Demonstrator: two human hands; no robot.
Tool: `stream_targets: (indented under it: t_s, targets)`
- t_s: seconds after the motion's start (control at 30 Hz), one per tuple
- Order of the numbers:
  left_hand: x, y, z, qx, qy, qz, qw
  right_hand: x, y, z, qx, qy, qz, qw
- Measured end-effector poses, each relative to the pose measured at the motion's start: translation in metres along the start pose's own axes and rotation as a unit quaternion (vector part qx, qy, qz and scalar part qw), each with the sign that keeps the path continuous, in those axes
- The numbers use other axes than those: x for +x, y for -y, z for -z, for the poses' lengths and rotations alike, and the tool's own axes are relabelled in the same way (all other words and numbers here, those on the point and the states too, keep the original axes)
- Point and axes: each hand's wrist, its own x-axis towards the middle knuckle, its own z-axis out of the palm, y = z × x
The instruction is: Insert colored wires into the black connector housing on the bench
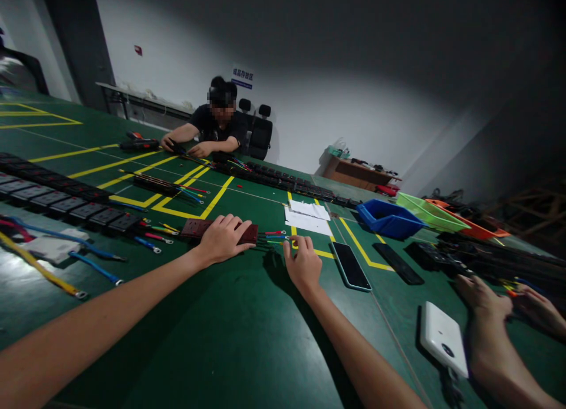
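A dark red-brown slotted strip [190,228] lies on the green table in front of me. My left hand [222,239] is laid across it, fingers curled over the far edge and thumb along the top. Thin coloured wires [272,238] with ring terminals stick out of the strip's right end. My right hand [304,263] is at their tips, thumb and forefinger closed around a yellow-green wire end [294,243]. More wires with ring terminals [161,237] emerge at the strip's left; their other ends are hidden.
Rows of black sockets [79,208] and thick cables [39,261] lie left. Papers [307,217], a phone [351,266], a blue bin [389,217] and a white device [443,338] are rightward. A co-worker's hands [484,297] work at right; another person [221,123] sits opposite.
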Motion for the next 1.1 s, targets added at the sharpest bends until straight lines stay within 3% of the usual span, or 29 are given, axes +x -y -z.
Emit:
stream_targets:
  t_s: [0.1,0.17,0.33,0.47,0.57,0.8,1.1]
  targets:
    - [0.000,0.001,0.000,-0.010,-0.008,-0.001,1.000,0.006,-0.009,-0.003,0.113,0.010,-0.044,0.993]
    - [-0.001,0.001,0.000,-0.021,-0.013,-0.006,1.000,0.011,-0.016,-0.004,0.217,0.034,-0.067,0.973]
    - [-0.001,0.002,0.000,-0.042,-0.024,-0.026,0.999,0.016,-0.025,-0.004,0.417,0.158,-0.165,0.880]
    - [-0.002,0.003,-0.002,-0.039,-0.033,-0.031,0.998,0.016,-0.020,0.001,0.517,0.189,-0.241,0.799]
    - [-0.002,0.003,-0.002,-0.041,-0.038,-0.033,0.998,0.015,-0.011,0.006,0.558,0.210,-0.261,0.759]
    - [-0.003,0.003,-0.004,-0.050,-0.043,-0.045,0.997,0.013,0.002,0.012,0.584,0.221,-0.274,0.732]
    - [-0.003,0.003,-0.005,-0.025,-0.037,-0.047,0.998,0.012,-0.008,0.013,0.605,0.253,-0.267,0.707]
